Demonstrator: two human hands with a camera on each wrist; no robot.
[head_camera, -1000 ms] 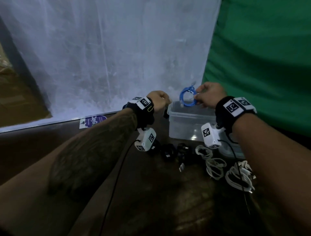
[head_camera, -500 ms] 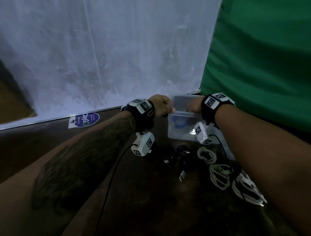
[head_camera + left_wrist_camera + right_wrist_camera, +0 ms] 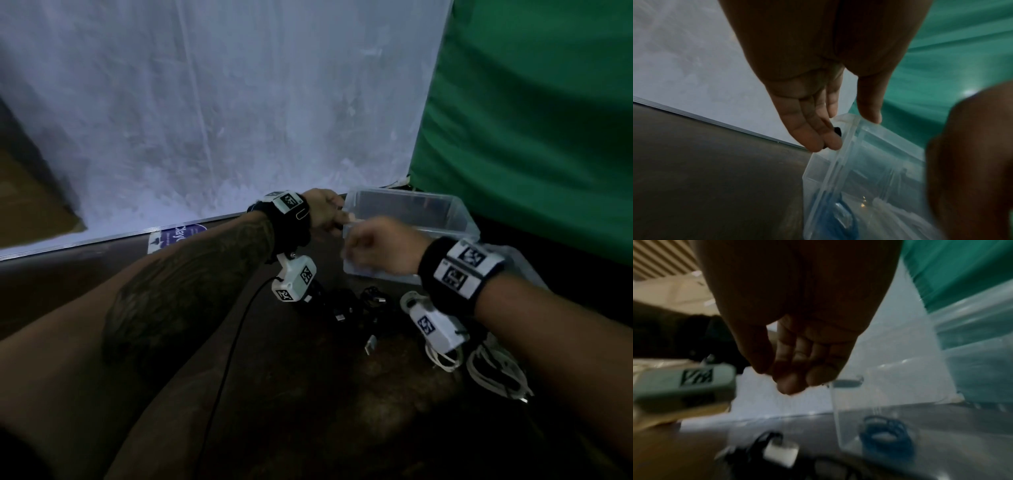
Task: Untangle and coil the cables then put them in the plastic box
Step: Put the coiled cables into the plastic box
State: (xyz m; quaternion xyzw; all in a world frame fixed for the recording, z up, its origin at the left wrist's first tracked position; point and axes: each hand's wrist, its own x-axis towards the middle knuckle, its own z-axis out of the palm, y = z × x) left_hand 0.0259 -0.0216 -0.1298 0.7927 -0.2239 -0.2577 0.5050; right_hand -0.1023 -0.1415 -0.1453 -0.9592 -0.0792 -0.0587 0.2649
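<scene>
The left hand's fingers [image 3: 813, 138] are held straight against the outside of the plastic box [image 3: 459, 219] at its left end, with the thumb laid on the rim; nothing is curled round. The right hand [image 3: 380, 246] is seen over the near-left corner of the box, its fingers [image 3: 791, 382] loosely bent and empty, though heavy blur leaves the exact pose uncertain. A blue coiled cable [image 3: 887, 434] is noted lying flat on the box floor, seen through the clear wall. The box stands toward the far edge of the bench [image 3: 291, 394], against the green cloth [image 3: 531, 120]. The remaining cables are found nearer the person: dark cables and plugs [image 3: 359, 305] just in front of the box, white coiled cables [image 3: 496, 373] toward the right edge of the bench, below the right wrist. The next pickup is judged to lie below and behind the right fingers, toward the person; the right hand is the nearer one, the left being occupied at the box. The white coils appear already wound, so only a lift into the box seems called for; the dark heap's state cannot be made out.
</scene>
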